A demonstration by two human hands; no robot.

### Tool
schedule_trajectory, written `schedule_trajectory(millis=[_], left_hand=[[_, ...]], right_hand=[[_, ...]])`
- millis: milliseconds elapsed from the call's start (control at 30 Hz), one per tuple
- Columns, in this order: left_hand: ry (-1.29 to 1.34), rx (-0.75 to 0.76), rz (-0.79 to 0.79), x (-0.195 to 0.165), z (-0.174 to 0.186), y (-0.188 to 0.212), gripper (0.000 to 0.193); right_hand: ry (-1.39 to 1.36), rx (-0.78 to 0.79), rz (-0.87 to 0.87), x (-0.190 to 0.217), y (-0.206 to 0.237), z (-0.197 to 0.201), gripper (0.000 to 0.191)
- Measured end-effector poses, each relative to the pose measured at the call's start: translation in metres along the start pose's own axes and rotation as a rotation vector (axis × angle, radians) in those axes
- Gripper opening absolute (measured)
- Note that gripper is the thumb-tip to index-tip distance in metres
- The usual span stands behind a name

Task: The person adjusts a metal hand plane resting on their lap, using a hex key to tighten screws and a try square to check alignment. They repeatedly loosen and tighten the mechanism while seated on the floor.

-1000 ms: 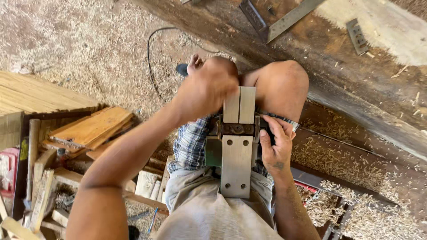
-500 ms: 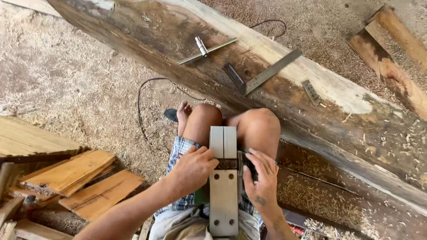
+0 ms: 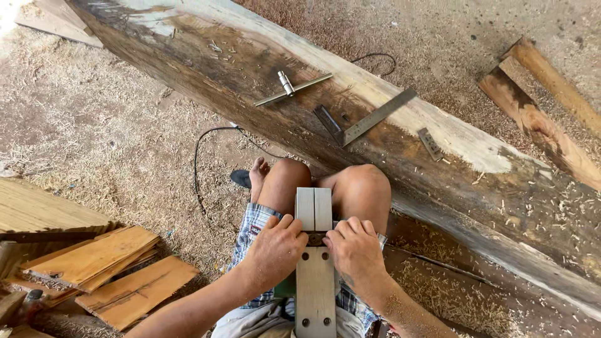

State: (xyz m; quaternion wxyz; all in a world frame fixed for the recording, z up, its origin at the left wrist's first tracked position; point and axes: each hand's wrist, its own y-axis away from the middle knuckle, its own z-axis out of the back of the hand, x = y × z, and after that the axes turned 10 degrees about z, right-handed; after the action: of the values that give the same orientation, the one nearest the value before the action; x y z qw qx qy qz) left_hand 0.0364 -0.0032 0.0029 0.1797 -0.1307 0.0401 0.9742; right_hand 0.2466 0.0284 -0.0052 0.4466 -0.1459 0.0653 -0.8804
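An upturned electric planer point(image 3: 315, 275) rests on my lap, its flat grey metal sole facing up between my knees. My left hand point(image 3: 273, 249) grips its left side beside the blade slot. On the other side my right hand point(image 3: 355, 248) holds the body, with the fingers over the slot. The two hands almost meet at the middle of the sole.
A long heavy timber beam point(image 3: 438, 150) lies diagonally ahead. On it rest a T-shaped metal wrench point(image 3: 292, 88), a steel try square point(image 3: 366, 120) and a small metal plate point(image 3: 430, 143). Short planks point(image 3: 100, 263) are stacked at the left. A black cable point(image 3: 206, 150) crosses the sawdust floor.
The view has tilted up and back, showing more of the beam. My left hand came down from the planer's front end to its side, and my right hand moved inward over the slot.
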Motion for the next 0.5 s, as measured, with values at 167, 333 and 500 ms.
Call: schedule_trajectory(millis=[167,333,500], left_hand=[[-0.038,-0.016,0.004,-0.001,-0.012,0.0,0.009],[-0.052,-0.01,0.045,-0.004,-0.017,-0.002,0.01],[0.016,-0.067,0.096,-0.006,-0.02,-0.003,0.013]], right_hand=[[0.069,0.189,0.141,-0.011,0.001,-0.013,0.011],[0.058,0.213,0.209,-0.019,0.004,-0.014,0.016],[-0.026,0.076,0.104,-0.015,0.0,-0.01,0.013]])
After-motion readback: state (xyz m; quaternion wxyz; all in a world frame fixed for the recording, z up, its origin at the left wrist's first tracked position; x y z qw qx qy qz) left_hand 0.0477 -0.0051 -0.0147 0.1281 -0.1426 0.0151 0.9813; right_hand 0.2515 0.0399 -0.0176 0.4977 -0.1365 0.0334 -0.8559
